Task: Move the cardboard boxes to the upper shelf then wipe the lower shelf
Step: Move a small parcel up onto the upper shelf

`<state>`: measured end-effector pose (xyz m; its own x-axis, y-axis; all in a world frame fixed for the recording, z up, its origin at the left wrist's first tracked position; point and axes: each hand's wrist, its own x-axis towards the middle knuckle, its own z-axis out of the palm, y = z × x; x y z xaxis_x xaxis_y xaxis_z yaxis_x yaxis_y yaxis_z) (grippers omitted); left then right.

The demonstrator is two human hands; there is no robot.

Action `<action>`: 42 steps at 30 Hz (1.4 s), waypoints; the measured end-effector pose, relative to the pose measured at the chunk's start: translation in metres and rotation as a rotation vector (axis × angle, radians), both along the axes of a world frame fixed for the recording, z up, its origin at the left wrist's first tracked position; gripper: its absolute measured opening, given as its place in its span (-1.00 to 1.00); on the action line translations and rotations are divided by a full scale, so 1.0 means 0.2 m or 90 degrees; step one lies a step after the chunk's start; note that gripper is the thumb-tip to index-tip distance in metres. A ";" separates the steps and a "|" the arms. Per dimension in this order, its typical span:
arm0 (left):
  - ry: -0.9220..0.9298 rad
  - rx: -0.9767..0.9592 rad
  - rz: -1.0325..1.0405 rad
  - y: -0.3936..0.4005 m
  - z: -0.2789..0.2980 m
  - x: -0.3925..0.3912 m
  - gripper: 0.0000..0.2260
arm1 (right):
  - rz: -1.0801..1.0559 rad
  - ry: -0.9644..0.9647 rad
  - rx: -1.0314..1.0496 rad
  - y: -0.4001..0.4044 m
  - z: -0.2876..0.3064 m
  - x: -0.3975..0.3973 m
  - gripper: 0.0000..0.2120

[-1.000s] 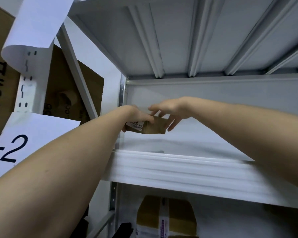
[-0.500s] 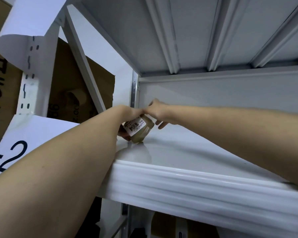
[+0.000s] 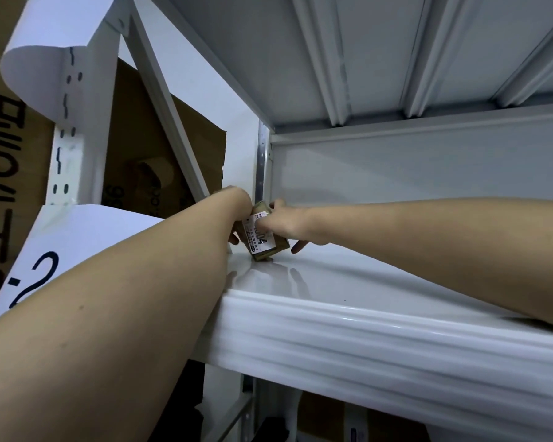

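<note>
Both my arms reach up & fwd onto the upper shelf (image 3: 348, 282), meeting at its far left corner. My right hand (image 3: 284, 226) comes in from the right, thumb pressed on the label face of the small cardboard box (image 3: 264, 247), fingers curled round its far side, one fingertip showing below near the shelf top. My left hand (image 3: 237, 218) is mostly hidden behind my own wrist; it sits against the box's left side w/ a fingertip peeking out under it, so can't tell how tightly it's closed.

The box sits tilted, its low corner touching the shelf surface, just right of the metal upright (image 3: 261, 161) & near the back wall. To the right of my hands the shelf top runs wide open; its rounded white front lip is below my forearms. Ribbed underside of the next shelf is well above.

Box is brown, w/ a white printed label (image 3: 259, 239) wrapped over the near face; text too blurred to read
</note>
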<state>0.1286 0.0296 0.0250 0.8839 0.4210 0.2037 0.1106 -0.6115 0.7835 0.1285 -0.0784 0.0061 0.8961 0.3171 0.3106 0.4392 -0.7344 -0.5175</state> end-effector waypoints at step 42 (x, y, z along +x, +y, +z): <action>0.268 0.741 -0.024 -0.24 0.13 0.29 -0.60 | -0.079 -0.050 -0.342 -0.36 0.13 0.03 -0.47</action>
